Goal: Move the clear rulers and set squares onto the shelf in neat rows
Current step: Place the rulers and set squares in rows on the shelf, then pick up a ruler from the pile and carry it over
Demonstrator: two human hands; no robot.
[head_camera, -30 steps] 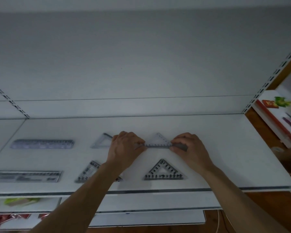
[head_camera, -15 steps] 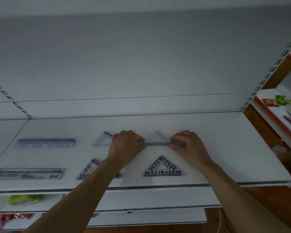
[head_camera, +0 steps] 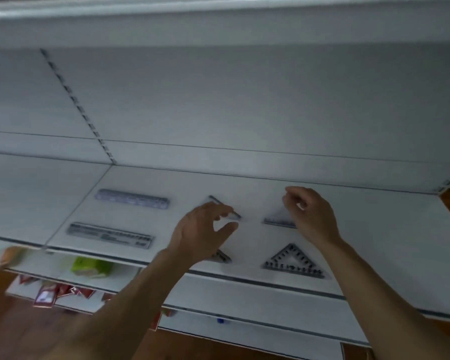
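Chiefly white shop shelving, listed by size: back panel (head_camera: 244, 100), plain, with a slotted upright (head_camera: 73, 100) running down to the rear left corner; shelf (head_camera: 387, 229), flat, carrying all rulers and set squares in two rows. Its front lip runs close before the front row, a bare strip separates the back row from the back panel, and a wide bare stretch reaches from the set squares to the right end. Below the lip, lower shelf (head_camera: 244, 294), with a green packet (head_camera: 91, 266) and red packets (head_camera: 50, 294) at its left. Next, left hand (head_camera: 203, 229): forearm rising from lower left, palm down over mid-shelf, fingers spread and relaxed, grip apart, holding nothing; blur hides whether fingertips touch the piece beneath. Likewise right hand (head_camera: 309, 214): forearm from lower right, fingers loosely curled, thumb and forefinger separated, grip apart and empty, over the back row. Then front ruler (head_camera: 109, 235), clear, lengthwise, near the lip at left; back ruler (head_camera: 131, 198), parallel, behind it. Then front right set square (head_camera: 294, 263), flat, long edge toward the lip, fully in view; back right set square (head_camera: 278, 220), right corner hidden behind the right hand; back left set square (head_camera: 225, 207), one edge showing past the left fingers; front left set square (head_camera: 222, 257), only a corner visible beside the left wrist.
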